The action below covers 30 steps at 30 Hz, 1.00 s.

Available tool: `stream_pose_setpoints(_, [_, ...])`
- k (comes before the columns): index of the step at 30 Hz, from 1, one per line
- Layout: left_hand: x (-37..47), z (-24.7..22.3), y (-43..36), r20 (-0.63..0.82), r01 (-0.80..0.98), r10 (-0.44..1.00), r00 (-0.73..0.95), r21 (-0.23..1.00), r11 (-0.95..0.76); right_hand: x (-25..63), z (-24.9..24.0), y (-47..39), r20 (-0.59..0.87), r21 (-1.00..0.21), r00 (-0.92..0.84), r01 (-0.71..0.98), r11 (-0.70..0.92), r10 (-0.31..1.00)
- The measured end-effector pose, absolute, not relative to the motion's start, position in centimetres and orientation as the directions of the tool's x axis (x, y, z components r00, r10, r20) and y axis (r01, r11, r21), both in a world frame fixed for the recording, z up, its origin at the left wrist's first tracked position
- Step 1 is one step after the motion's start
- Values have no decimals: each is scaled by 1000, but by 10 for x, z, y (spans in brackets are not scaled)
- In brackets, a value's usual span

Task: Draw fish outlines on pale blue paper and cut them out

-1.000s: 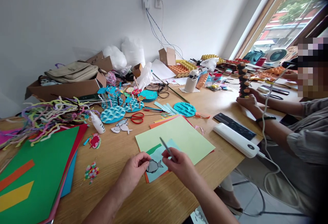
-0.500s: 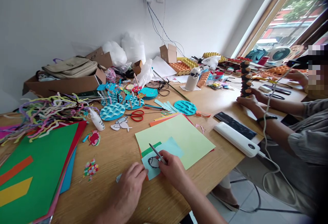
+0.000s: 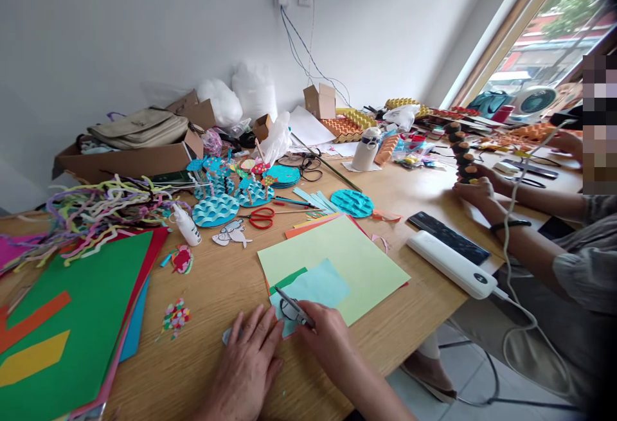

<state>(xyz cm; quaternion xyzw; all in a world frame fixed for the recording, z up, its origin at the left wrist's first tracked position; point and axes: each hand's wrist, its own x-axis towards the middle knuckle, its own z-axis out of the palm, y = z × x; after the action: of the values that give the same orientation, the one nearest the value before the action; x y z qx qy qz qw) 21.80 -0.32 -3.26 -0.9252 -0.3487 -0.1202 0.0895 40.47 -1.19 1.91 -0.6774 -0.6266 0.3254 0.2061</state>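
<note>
My right hand (image 3: 324, 339) grips a grey pen (image 3: 294, 308), its tip on a fish outline drawn on a light blue paper (image 3: 315, 287). That paper lies on a pale green sheet (image 3: 347, 254) near the front edge of the wooden table (image 3: 222, 286). My left hand (image 3: 250, 364) lies flat, fingers apart, on the table at the blue paper's left edge. A small pale scrap (image 3: 226, 336) peeks out beside its fingers.
A stack of coloured card (image 3: 77, 318) lies at left, with pipe cleaners (image 3: 96, 206) behind it. Red scissors (image 3: 260, 218), a glue bottle (image 3: 186, 225) and blue paper wave discs (image 3: 215, 209) sit mid-table. A person at right holds a dark stacked piece (image 3: 463, 151); a white power bank (image 3: 450, 263) lies near them.
Both hands came down from holding the fish paper above the table. The left hand now lies flat on the table; the pen has tipped down onto the drawing.
</note>
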Motion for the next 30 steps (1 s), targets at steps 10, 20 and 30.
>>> stream_pose_setpoints(10, [221, -32, 3, 209, 676, 658, 724, -25, -736, 404, 19, -18, -198, -585, -46, 807, -80, 979])
stream_pose_setpoints(20, [224, -32, 6, 181, 687, 676, 714, 9, -727, 398, 21, -15, -182, -551, -68, 833, -45, 981])
stream_pose_setpoints(30, [224, -39, 5, 220, 697, 679, 701, -9, -717, 399, 21, -17, -178, -528, -59, 848, -45, 982])
